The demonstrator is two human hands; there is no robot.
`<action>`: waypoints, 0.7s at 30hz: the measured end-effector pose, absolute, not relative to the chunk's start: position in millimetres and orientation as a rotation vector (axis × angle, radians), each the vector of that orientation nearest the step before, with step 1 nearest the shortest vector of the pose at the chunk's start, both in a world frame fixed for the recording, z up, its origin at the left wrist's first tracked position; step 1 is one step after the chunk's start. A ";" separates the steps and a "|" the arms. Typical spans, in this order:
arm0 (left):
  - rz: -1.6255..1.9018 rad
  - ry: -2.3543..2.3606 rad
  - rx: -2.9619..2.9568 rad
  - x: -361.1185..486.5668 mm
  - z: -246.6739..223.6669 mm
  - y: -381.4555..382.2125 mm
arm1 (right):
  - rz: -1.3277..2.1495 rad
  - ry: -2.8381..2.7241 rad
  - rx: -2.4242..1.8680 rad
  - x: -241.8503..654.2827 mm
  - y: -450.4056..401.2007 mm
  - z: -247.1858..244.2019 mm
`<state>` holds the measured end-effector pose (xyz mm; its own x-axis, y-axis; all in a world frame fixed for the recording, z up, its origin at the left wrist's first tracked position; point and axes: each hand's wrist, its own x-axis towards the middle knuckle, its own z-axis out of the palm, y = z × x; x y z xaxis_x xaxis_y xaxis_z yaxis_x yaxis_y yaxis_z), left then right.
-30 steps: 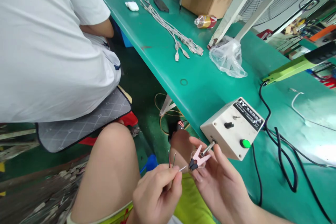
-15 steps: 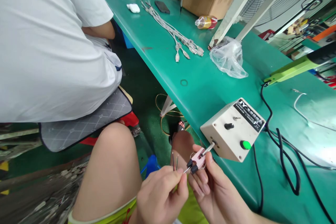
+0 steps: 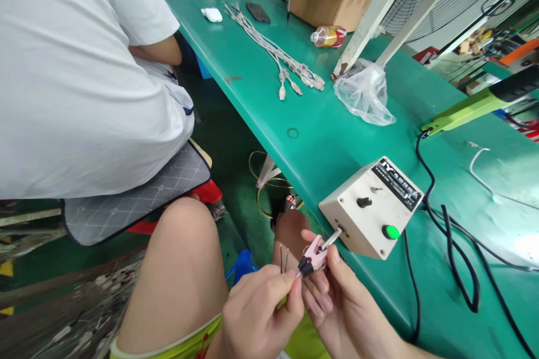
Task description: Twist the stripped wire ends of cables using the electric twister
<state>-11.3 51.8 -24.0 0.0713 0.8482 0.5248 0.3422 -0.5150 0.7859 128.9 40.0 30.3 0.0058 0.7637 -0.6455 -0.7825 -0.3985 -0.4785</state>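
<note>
Low in front, the left hand (image 3: 259, 308) pinches thin wires (image 3: 281, 258) between thumb and forefinger, one pale end meeting the black tips of a pink clip (image 3: 314, 255); the right hand (image 3: 347, 303) is around that clip, though whether its fingers squeeze I cannot tell; just beyond, a metal shaft (image 3: 332, 238) joins the clip to a beige box (image 3: 351, 219) on the green table (image 3: 328, 146), with grey cables (image 3: 301, 69) farther off

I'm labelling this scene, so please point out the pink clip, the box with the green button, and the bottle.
Pink clip (image 3: 312, 250): head view, pink body.
Box (image 3: 374, 216): head view, control panel.
Bottle (image 3: 330, 37): head view, mid-body.
</note>
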 end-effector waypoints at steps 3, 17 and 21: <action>1.434 1.154 1.855 -13.4 -24.5 52.4 | 1.735 0.113 -1.034 130.9 35.3 28.8; 1.456 1.210 1.872 -22.3 -27.2 41.2 | 1.885 0.113 -1.081 131.8 18.9 19.1; 1.523 1.255 1.904 -27.3 -24.6 38.2 | 1.911 0.120 -1.111 130.1 19.1 18.7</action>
